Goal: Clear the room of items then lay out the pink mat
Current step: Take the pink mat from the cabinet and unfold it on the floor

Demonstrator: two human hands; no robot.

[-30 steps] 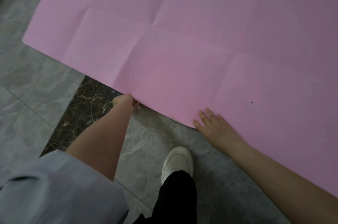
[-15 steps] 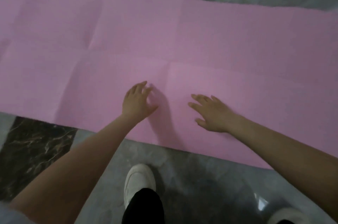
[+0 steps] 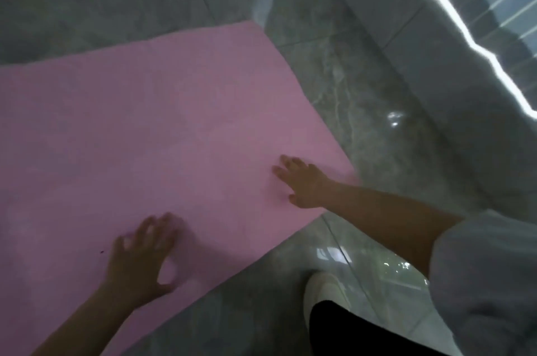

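Left hand (image 3: 139,264) fingers (image 3: 158,229) spread apart and slightly curled, tips down on the pink mat (image 3: 145,134), thumb out to the right, gripping nothing; blurred, so exact contact of the palm can't be told. Right hand (image 3: 305,184) fingers (image 3: 286,163) also apart, pressed flat on the mat near its right corner, thumb tip on the mat close to the near edge, nothing clamped. Both hands lie palm-down on the mat, well apart from each other, right one farther up and to the right.

Left forearm runs in from bottom left across the mat. Right forearm comes in from the right, crossing the mat's near edge, ending in a light grey sleeve (image 3: 488,283) at lower right.

Pink mat lies unrolled and flat on the grey marble floor (image 3: 363,88), filling the left and centre of the view, its left end cut off by the frame; far right corner sits near the top centre, right short edge runs diagonally down toward the right hand.

White shoe (image 3: 322,288) on the floor just off the mat's near edge, dark trouser leg (image 3: 348,329) above it. Pale curtain (image 3: 453,35) along the upper right with a bright strip of light at its hem; glossy reflections on the floor tiles beside the shoe
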